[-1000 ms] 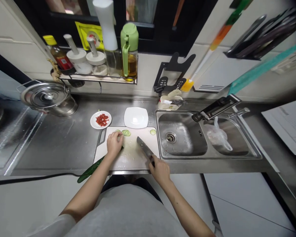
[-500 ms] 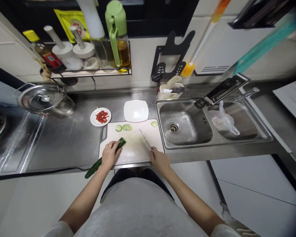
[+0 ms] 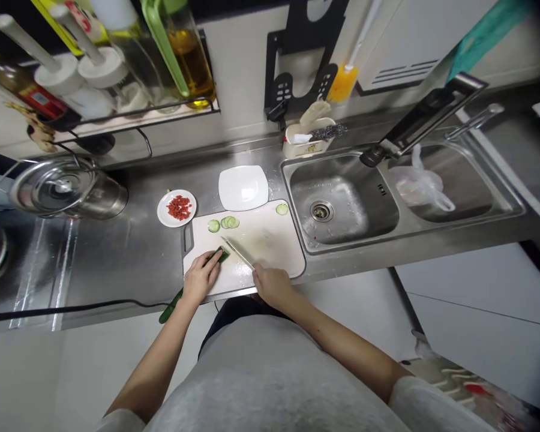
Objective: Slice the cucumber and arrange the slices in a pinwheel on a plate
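My left hand point(image 3: 200, 277) is closed over a dark green cucumber point(image 3: 171, 306), whose cut end rests on the white cutting board point(image 3: 279, 247). The cucumber's far end sticks out past the counter's front edge. In my right hand point(image 3: 272, 287) is a kitchen knife point(image 3: 237, 252), its blade slanting up and left over the board, with the tip close to the cut end. Several pale cucumber slices point(image 3: 230, 222) lie near the board's back edge, and a single slice point(image 3: 281, 209) sits in the back right corner.
Behind the board are a white square plate point(image 3: 243, 187) and a small plate point(image 3: 162, 213) of red berries point(image 3: 179, 207). To the right is a double steel sink point(image 3: 342, 207) holding a plastic bag point(image 3: 420, 185). A lidded pot point(image 3: 103, 195) stands left; a black cord point(image 3: 94, 307) crosses the counter.
My right hand has brought the knife leftward, closer to the cucumber's cut end. My left hand keeps its hold on the cucumber. The camera view has shifted and tilted.
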`<state>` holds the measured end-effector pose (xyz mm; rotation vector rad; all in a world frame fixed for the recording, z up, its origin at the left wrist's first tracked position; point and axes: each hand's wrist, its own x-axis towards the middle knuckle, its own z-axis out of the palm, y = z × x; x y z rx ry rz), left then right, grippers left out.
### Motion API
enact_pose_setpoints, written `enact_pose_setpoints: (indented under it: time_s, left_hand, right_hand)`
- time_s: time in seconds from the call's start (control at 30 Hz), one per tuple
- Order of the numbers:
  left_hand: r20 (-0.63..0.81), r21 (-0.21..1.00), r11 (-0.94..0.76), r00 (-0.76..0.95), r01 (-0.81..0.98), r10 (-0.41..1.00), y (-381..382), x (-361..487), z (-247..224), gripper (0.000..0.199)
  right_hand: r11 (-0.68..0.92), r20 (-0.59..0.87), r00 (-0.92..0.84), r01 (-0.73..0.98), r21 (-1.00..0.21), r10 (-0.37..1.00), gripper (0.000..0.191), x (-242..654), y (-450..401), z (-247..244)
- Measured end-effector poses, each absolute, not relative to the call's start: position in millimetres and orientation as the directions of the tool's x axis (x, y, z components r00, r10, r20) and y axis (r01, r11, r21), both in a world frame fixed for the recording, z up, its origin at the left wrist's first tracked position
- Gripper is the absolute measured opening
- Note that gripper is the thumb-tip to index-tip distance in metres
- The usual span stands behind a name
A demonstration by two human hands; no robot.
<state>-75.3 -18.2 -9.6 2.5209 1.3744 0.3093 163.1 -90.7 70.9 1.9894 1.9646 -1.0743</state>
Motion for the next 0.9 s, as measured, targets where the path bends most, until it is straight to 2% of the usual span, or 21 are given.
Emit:
enact_pose_setpoints:
  time_s: [0.23, 0.9]
  left_hand:
    - [0.102, 0.327, -0.570, 0.572, 0.753, 0.814, -14, -79, -16, 0.041]
    - [0.123, 0.344, -0.587, 0.585, 0.733, 0.802, -11, -82, -19, 0.039]
  right_hand:
    - [-0.104, -0.621, -0.168, 0.920, -0.378, 0.765, 0.035, 155, -84, 81]
    - [-0.056, -0.627, -0.211, 0.924, -0.378, 0.750, 0.030, 138, -81, 74]
